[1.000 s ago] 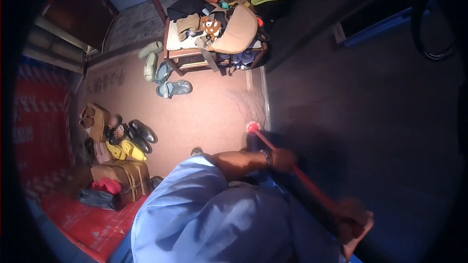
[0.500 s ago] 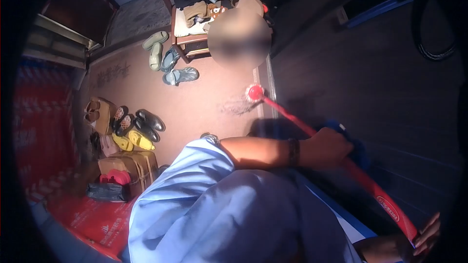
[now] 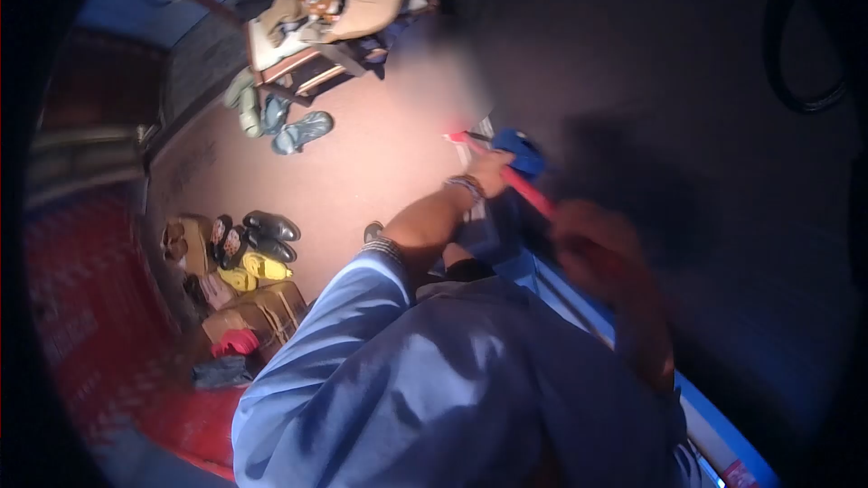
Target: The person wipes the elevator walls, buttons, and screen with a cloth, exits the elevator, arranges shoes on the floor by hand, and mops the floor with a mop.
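Note:
My left hand (image 3: 489, 172), with a bracelet at the wrist, is closed around a long red stick (image 3: 527, 192) near its far end. A rounded blue thing (image 3: 521, 153) sits right against these fingers; its kind is unclear. My right hand (image 3: 592, 239), smeared by motion, wraps the same stick closer to me. The stick's red tip (image 3: 459, 137) points away over the lit floor, its shape blurred. What lies under my palms is hidden.
Several shoes stand at the left, including black shoes (image 3: 271, 237) and yellow slippers (image 3: 262, 266), beside a cardboard box (image 3: 285, 303). A cluttered bench (image 3: 298, 68) stands ahead, with grey-green clogs (image 3: 303, 132) near it. A blue-edged ledge (image 3: 579, 312) runs along my right.
My left hand has moved forward and left along the stick, with the blue thing beside it. My right hand has come up from the lower right onto the stick. The view has shifted.

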Demonstrator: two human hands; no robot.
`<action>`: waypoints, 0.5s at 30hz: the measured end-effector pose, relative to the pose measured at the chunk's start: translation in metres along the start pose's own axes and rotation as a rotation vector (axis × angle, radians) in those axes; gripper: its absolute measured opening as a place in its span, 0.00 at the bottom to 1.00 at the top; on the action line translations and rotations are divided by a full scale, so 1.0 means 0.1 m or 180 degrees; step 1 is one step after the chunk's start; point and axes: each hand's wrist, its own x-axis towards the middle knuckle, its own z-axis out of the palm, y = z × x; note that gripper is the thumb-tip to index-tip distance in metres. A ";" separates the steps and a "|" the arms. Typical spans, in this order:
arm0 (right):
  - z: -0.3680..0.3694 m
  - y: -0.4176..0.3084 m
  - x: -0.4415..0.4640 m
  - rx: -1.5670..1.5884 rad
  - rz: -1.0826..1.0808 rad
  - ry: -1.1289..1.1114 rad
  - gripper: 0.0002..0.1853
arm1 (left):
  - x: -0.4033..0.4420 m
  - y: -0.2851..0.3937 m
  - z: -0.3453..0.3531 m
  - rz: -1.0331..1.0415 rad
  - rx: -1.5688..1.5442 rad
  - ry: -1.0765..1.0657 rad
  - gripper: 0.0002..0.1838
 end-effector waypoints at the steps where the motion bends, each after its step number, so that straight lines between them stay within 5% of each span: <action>1: 0.06 0.13 0.05 0.0351 -0.0194 -0.0134 0.10 | 0.06 -0.22 0.11 -0.0090 -0.0226 -0.0216 0.13; 7: -0.15 0.46 -0.20 0.1102 0.0604 0.0896 0.07 | 0.44 -0.50 0.52 -0.0422 -0.0113 -0.0522 0.24; 15: 0.01 0.42 -0.47 0.1693 0.0859 0.1344 0.07 | 0.35 -0.36 0.54 -0.0273 -0.0442 -0.0533 0.13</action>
